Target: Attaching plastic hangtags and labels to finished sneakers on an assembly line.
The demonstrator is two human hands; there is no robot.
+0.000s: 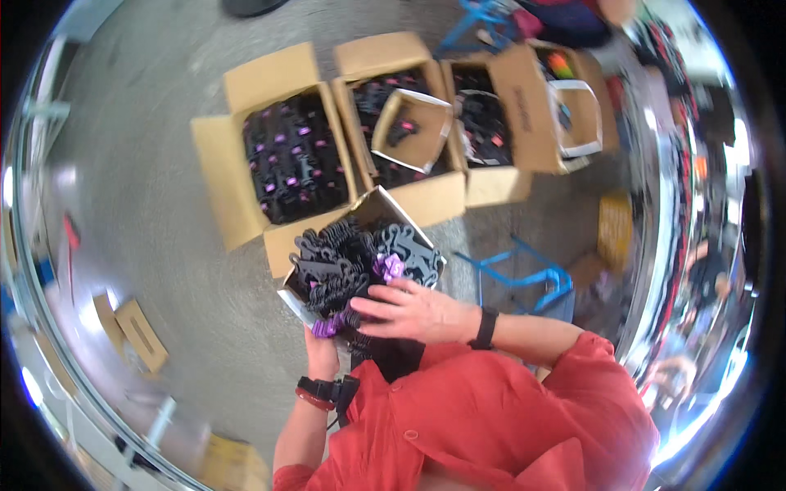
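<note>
A small cardboard box (381,206) with pale edges is in front of my body, filled with black plastic hangers (327,266). Purple tags (388,268) show on some of them, in a cluster near the middle and another (327,327) at the near edge. My left hand (322,357) grips the box at its near left corner; its fingers are mostly hidden behind the box. My right hand (416,313) lies over the near right part of the hangers, fingers stretched out and slightly apart, touching them from above.
Beyond my box stands a row of open cartons, one (231,176) packed with purple-tagged black pieces. Smaller boxes (422,147) sit on top of some cartons. A blue stool (524,278) is to the right, a yellow crate (614,229) past it. Cardboard (141,335) lies on the floor at left.
</note>
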